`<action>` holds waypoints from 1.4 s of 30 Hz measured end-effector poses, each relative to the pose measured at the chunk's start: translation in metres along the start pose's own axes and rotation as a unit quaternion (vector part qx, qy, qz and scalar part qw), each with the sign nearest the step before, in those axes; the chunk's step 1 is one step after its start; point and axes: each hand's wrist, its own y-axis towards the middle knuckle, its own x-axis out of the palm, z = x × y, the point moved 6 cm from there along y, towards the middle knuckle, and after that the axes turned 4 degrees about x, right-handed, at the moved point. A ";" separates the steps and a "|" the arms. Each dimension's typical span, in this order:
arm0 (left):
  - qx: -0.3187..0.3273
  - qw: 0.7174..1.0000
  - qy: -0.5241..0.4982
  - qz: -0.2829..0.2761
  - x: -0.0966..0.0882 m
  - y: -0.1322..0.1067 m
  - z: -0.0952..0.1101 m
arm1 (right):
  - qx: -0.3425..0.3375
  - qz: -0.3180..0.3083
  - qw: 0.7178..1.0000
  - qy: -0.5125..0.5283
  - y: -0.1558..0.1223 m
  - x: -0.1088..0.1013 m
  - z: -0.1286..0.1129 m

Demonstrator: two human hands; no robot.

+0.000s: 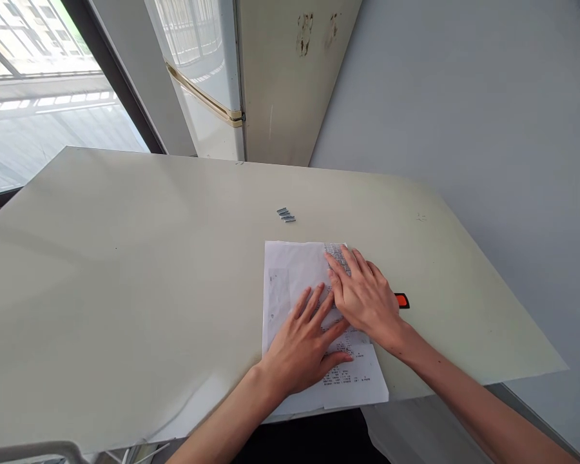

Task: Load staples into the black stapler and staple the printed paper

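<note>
Left hand (305,354) spread wide on printed sheets (297,264) at the near edge of a pale table (125,283), right hand (366,295) flat across their right side, small metallic pieces (286,215) beyond

Legible text: none. Paper (297,267): rows of small dark print (347,379) across the lower part, a denser block (334,249) at the upper right, partly covered; characters too small and blurred to read. Table (174,258): faint marks toward the right; whether writing, cannot tell.
</note>
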 end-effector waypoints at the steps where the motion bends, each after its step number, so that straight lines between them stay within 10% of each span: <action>1: 0.001 1.000 0.000 0.001 0.001 0.000 0.000 | 0.002 -0.002 1.000 0.007 0.000 -0.002 0.001; 9: -0.002 1.000 0.013 0.016 -0.006 -0.014 -0.003 | -0.024 -0.052 0.969 0.239 -0.015 -0.031 0.023; 17: -0.012 0.999 0.040 -0.013 -0.024 -0.026 -0.006 | -0.101 -0.005 0.972 0.210 -0.050 -0.019 0.070; 34: -0.139 0.980 0.138 0.030 -0.071 -0.088 -0.053 | 0.204 0.072 0.913 0.345 -0.101 0.007 0.185; 42: -0.061 0.990 0.125 -0.015 -0.016 -0.004 -0.001 | 0.315 0.141 0.836 0.426 -0.109 0.008 0.201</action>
